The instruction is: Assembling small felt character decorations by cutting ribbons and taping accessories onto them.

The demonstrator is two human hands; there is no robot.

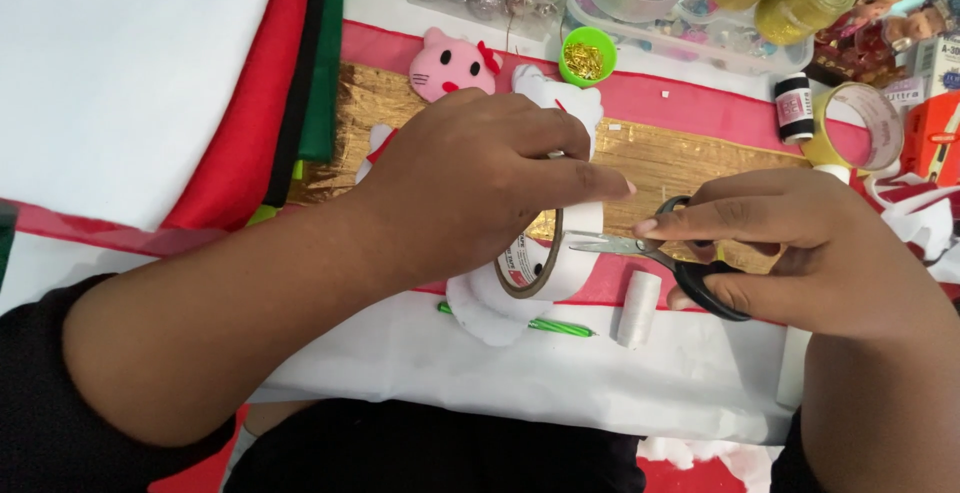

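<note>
Craft clutter covers a surface (520,373) laid with white sheets, pink felt and a strip of gold fabric (680,158). At the middle of it stands a roll of white tape (553,258), upright on its edge, just near of the gold strip. The left hand (470,178) arches over the roll from the left and grasps its top, the forefinger stretched out to the right. The right hand (790,243) is clenched through the black handles of a pair of scissors (660,258), whose blades point left and reach the roll's right side; whether they touch the tape I cannot tell. Just near of the scissors lies a white thread spool (638,308), and a green striped pen (555,327) lies left of it, partly under a white felt shape (485,313). Farther off, a pink plush cat head (452,65) rests at the far edge of the gold strip, with a green cup of gold pins (586,56) to its right. At the far right stand a black thread spool (795,108) and a clear tape roll (860,125). Stacked felt sheets (250,103) in white, red and green fill the far left.
</note>
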